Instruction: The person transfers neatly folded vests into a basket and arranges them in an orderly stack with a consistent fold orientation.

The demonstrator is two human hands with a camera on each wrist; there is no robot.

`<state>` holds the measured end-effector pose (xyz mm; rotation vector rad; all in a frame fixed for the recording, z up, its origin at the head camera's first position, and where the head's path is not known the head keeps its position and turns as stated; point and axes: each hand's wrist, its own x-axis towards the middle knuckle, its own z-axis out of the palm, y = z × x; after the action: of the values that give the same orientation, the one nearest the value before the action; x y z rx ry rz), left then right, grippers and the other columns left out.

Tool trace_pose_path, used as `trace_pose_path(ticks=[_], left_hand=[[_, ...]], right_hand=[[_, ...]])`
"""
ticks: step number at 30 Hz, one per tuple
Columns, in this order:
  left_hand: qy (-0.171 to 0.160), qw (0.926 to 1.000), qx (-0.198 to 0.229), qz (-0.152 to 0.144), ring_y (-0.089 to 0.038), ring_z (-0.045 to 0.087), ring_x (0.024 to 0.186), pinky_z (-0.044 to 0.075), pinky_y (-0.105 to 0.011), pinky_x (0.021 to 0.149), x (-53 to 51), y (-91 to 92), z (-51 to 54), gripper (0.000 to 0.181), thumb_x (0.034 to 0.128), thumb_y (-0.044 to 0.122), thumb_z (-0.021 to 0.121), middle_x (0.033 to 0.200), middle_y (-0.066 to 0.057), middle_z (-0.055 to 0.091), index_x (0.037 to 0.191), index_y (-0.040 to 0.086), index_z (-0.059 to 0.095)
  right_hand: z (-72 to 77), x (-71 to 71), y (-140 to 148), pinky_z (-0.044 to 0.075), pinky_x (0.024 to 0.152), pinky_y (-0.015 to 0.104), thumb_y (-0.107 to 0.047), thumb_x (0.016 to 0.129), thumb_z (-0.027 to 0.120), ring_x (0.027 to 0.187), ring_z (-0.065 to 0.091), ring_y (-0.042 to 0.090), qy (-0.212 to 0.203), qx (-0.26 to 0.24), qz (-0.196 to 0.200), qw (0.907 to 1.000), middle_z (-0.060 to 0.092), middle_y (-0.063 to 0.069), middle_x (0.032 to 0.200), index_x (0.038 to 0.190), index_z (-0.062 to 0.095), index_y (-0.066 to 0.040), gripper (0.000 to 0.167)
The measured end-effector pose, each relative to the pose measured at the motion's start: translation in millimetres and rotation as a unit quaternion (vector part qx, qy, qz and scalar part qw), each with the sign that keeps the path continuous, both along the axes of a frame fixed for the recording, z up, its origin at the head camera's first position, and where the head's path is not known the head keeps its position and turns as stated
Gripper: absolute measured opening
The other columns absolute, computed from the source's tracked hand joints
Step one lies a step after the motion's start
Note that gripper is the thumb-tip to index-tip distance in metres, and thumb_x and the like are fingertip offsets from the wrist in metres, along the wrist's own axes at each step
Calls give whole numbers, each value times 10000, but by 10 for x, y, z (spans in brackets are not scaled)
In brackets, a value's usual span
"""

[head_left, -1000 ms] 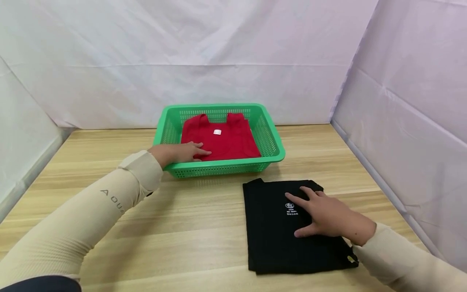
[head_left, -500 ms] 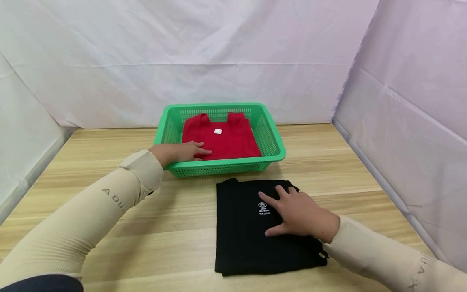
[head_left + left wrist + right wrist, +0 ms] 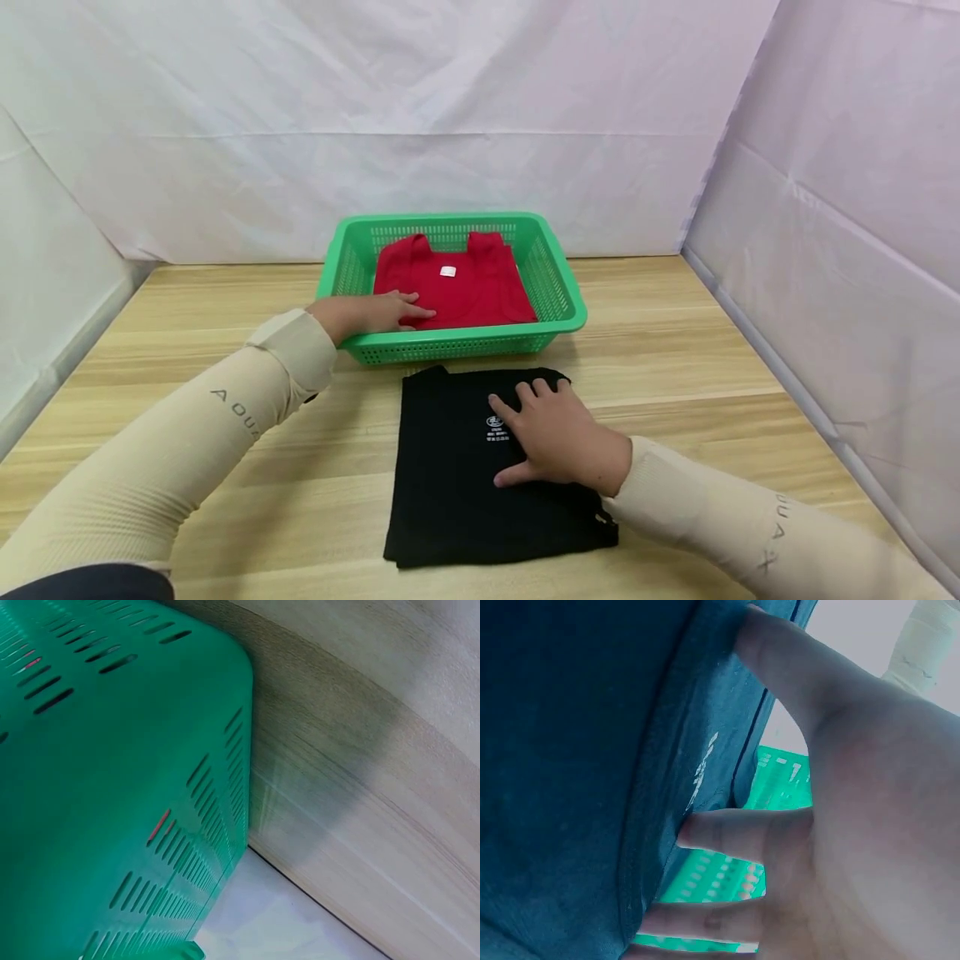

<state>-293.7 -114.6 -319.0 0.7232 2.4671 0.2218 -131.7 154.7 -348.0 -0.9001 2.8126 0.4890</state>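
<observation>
In the head view a folded black garment with a small white print lies flat on the table. My right hand rests on its right part with fingers spread; the right wrist view shows the fingertips against the dark cloth. A folded red garment with a white label lies inside the green basket. My left hand reaches over the basket's front left rim, its fingers extended on the red cloth. In the left wrist view only the basket's outside wall shows, not the hand.
The wooden table carries both the basket and the black garment. White sheeting stands behind the table, and more of it runs along the left and right sides.
My right hand and the black garment have moved left together across the table, to just in front of the basket. The left hand and the basket have stayed in place.
</observation>
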Motion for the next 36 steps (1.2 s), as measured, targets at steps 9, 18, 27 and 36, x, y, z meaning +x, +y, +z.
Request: trace_pose_path(ticks=[9, 18, 27, 36], left_hand=[[159, 9998, -138, -39, -451, 55, 1533, 386, -515, 1150, -8, -25, 15, 562, 1054, 119, 440, 1672, -180, 126, 1583, 236, 289], [179, 9997, -128, 83, -449, 42, 1535, 365, -529, 1161, -30, -107, 5, 568, 1052, 108, 429, 1675, -170, 122, 1582, 259, 291], [603, 9966, 554, 42, -357, 401, 1416, 399, -508, 1137, 6, -173, 68, 534, 1030, 277, 545, 1575, -152, 398, 1535, 165, 411], [2105, 9470, 2369, 530, -138, 600, 857, 517, -397, 850, 475, -349, 532, 318, 998, 209, 617, 1245, -15, 665, 1311, 162, 644]], right_hand=[[-21, -45, -281, 516, 909, 509, -910, 758, 451, 1199, 546, 320, 111, 82, 175, 9998, 542, 136, 1369, 1545, 389, -254, 1026], [-30, -75, -358, 533, 845, 475, -915, 757, 438, 1181, 549, 304, 223, 53, 300, 9993, 545, 131, 1361, 1544, 392, -253, 1030], [-28, -115, -186, 530, 895, 478, -842, 793, 525, 1227, 521, 302, -416, -653, 153, 9969, 537, 128, 1385, 1508, 456, -276, 915], [132, -293, 265, 558, 813, 423, -513, 877, 718, 1003, 642, 223, -649, -1920, -130, 9792, 617, 107, 1233, 1338, 639, -144, 596]])
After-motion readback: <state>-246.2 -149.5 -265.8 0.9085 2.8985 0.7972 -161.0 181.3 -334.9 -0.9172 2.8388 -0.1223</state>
